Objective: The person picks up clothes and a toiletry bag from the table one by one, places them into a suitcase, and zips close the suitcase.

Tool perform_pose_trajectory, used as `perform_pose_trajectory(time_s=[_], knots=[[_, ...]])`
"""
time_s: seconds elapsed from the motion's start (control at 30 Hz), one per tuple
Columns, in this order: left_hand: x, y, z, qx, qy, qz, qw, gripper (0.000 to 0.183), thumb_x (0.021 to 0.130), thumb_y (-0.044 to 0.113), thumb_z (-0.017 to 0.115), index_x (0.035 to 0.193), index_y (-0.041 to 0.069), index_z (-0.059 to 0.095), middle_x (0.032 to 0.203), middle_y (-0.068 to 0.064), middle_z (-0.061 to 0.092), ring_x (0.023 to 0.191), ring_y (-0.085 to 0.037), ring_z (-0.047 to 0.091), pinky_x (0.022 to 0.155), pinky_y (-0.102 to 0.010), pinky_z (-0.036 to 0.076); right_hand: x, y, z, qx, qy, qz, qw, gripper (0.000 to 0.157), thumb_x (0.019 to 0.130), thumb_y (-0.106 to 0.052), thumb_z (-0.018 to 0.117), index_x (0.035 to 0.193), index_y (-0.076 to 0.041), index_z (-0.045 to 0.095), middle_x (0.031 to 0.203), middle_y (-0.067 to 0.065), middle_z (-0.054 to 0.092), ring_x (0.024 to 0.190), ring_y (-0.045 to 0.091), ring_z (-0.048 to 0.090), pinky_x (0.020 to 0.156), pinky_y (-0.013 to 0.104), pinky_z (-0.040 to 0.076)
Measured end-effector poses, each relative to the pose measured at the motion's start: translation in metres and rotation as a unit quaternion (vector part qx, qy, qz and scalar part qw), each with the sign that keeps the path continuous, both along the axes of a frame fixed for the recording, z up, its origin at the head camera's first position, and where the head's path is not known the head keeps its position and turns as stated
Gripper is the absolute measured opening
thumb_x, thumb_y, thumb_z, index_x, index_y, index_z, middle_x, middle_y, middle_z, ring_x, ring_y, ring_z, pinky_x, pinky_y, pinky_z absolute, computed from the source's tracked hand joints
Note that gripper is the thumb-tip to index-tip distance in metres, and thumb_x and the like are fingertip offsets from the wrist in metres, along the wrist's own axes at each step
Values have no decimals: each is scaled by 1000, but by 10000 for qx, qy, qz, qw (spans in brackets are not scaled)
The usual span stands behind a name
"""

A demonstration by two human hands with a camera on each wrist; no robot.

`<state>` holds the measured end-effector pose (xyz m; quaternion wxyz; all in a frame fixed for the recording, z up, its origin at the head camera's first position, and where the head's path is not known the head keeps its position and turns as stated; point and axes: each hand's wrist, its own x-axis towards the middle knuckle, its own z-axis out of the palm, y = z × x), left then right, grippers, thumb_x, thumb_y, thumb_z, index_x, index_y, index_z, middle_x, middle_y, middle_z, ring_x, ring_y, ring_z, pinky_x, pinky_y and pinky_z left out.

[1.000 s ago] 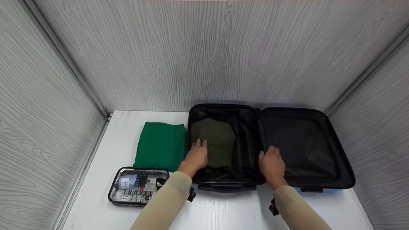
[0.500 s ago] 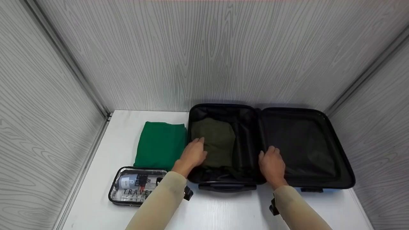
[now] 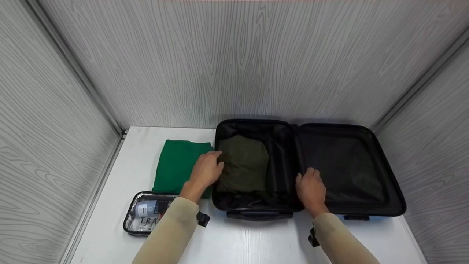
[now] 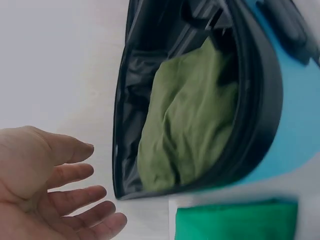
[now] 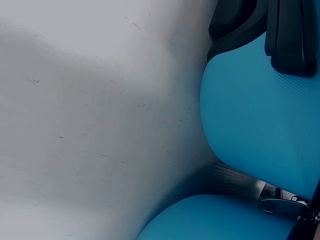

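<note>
A suitcase [image 3: 348, 165] lies open flat, with black lining and a blue shell [image 5: 265, 115] that shows in the right wrist view. In its left half is a folded olive-green garment [image 3: 245, 161]. My left hand [image 3: 206, 170] hovers over that half's left rim, above a folded green cloth [image 3: 172, 165]. In the left wrist view the fingers of this left hand [image 4: 60, 185] are loosely spread and hold nothing. My right hand [image 3: 311, 190] grips the suitcase's edge near the front of the hinge side; its fingertips are partly hidden.
A clear travel pouch [image 3: 146, 211] with black trim lies at the front left, partly covered by the left sleeve. The suitcase's carry handle [image 3: 258, 215] faces the front. Grey wood-grain walls [image 3: 234, 66] enclose the white table [image 3: 249, 242].
My left hand has lifted off the olive garment and moved left, out over the suitcase rim toward the green cloth. The right hand has stayed in place.
</note>
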<state>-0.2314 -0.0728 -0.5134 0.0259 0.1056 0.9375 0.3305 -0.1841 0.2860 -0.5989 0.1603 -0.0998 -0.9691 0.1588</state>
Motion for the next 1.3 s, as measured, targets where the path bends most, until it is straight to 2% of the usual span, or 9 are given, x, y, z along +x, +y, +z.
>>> perform_pose_trajectory(time_s=[0.13, 0.33, 0.53, 0.83, 1.07, 1.3], knots=[[-3, -18, 2, 152, -52, 276, 9995, 42, 108, 21, 60, 146, 4, 62, 149, -21, 60, 140, -41, 53, 115, -55, 44, 0, 0, 0, -3, 39, 10, 10000, 34, 108, -24, 58, 109, 10, 56, 97, 28, 58, 75, 44, 64, 62, 58, 55], [-7, -46, 2, 127, -21, 623, 9980, 39, 107, 22, 61, 141, 2, 65, 143, -24, 63, 136, -43, 56, 112, -57, 46, -1, 1, 0, 48, 108, 34, 9999, 34, 107, -23, 58, 108, 10, 56, 95, 28, 58, 74, 44, 64, 61, 58, 55], [-7, -76, -4, 11, -229, 791, 9966, 40, 108, 21, 58, 142, -1, 63, 144, -24, 62, 135, -42, 57, 111, -56, 46, -2, 2, -1, 213, 320, 125, 9992, 33, 106, -21, 61, 106, 11, 56, 91, 28, 58, 70, 43, 64, 60, 57, 56], [-8, -127, -15, -332, -547, 1216, 9905, 43, 109, 19, 53, 144, -5, 59, 144, -29, 61, 131, -47, 59, 106, -61, 48, 0, 1, 2, 11, 86, 114, 9999, 34, 108, -24, 57, 109, 11, 56, 96, 28, 59, 75, 44, 65, 63, 58, 56], [-11, -146, -28, -497, -988, 1360, 9845, 46, 109, 19, 51, 145, -9, 56, 145, -33, 58, 131, -50, 58, 105, -62, 49, 5, 9, 6, 37, 169, -23, 9998, 33, 106, -21, 60, 106, 11, 56, 92, 28, 58, 72, 46, 64, 62, 60, 55], [-12, -161, -43, -525, -1400, 1536, 9767, 53, 109, 18, 46, 150, -15, 46, 147, -39, 52, 132, -52, 55, 107, -62, 47, 7, 10, 6, -48, -36, -27, 10000, 36, 108, -25, 56, 110, 11, 56, 96, 28, 58, 76, 44, 65, 65, 59, 56]])
